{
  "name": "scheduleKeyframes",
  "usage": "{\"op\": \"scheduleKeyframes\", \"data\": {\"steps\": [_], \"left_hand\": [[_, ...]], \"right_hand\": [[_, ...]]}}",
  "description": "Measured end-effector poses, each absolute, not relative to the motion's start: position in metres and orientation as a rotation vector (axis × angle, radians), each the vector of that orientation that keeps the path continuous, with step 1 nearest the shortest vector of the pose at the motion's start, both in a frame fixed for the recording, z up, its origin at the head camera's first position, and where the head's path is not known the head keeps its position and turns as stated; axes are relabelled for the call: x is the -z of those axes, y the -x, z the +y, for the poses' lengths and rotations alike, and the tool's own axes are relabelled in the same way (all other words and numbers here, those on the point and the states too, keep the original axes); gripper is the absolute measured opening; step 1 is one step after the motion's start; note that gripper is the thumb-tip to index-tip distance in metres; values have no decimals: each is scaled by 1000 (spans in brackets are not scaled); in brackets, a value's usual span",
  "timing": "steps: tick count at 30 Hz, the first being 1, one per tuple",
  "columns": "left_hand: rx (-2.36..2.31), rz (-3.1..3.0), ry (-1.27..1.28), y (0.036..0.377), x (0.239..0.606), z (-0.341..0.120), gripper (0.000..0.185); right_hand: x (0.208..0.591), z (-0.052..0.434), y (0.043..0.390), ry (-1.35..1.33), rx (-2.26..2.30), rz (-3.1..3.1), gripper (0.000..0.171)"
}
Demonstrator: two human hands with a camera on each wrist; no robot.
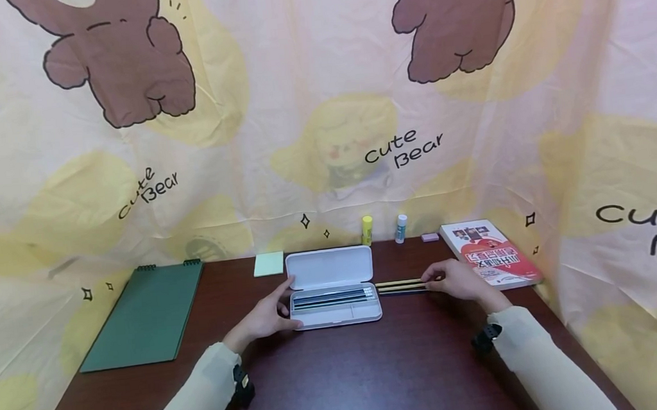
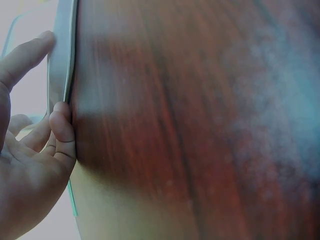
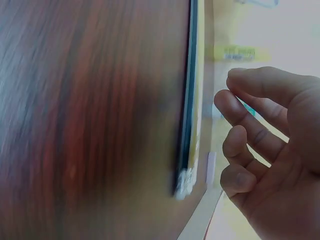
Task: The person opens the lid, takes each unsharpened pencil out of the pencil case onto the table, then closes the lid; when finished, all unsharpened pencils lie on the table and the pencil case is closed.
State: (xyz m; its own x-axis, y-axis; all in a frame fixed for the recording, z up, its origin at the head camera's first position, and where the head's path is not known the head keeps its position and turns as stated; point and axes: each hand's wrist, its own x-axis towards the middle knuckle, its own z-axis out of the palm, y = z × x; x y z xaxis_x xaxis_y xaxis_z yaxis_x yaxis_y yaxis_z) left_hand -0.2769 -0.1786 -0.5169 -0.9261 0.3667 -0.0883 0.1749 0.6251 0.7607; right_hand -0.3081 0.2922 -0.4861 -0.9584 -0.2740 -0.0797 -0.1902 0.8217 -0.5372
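A person seated at a dark wood table (image 1: 365,376) steadies an open white pencil case (image 1: 332,287) with the left hand (image 1: 268,316), thumb and fingers curled against the case's left end; the left wrist view shows fingertips (image 2: 62,125) pressed to its pale edge. Dark pencils (image 1: 331,298) fill the case's long tray. The right hand (image 1: 456,280) rests over the far ends of two loose pencils (image 1: 401,285) lying just right of the case; its fingers are loosely bent, and whether they pinch the pencils cannot be told, since the right wrist view shows the fingers (image 3: 250,130) apart from a blurred pencil edge. "Cute Bear" is printed repeatedly on the cartoon-bear backdrop (image 1: 320,102). A red-and-white book (image 1: 488,251) at right carries lettering too small and upside down to read. A green spiral notebook (image 1: 148,312), a pale sticky-note pad (image 1: 269,264), a yellow glue stick (image 1: 368,229), a white-and-blue tube (image 1: 402,228) and a pink eraser (image 1: 430,237) line the table's back edge, their labels illegible.
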Motion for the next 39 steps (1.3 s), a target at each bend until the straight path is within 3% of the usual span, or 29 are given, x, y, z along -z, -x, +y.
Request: {"op": "scheduleKeyframes", "data": {"steps": [23,39], "left_hand": [[-1203,2603,-417,276,516,-178,110],[-1199,2607,-420,277,517,-179,110]], "right_hand": [[482,202,305,599,895,2750,12],[488,171,306,739,854,2712,17]]}}
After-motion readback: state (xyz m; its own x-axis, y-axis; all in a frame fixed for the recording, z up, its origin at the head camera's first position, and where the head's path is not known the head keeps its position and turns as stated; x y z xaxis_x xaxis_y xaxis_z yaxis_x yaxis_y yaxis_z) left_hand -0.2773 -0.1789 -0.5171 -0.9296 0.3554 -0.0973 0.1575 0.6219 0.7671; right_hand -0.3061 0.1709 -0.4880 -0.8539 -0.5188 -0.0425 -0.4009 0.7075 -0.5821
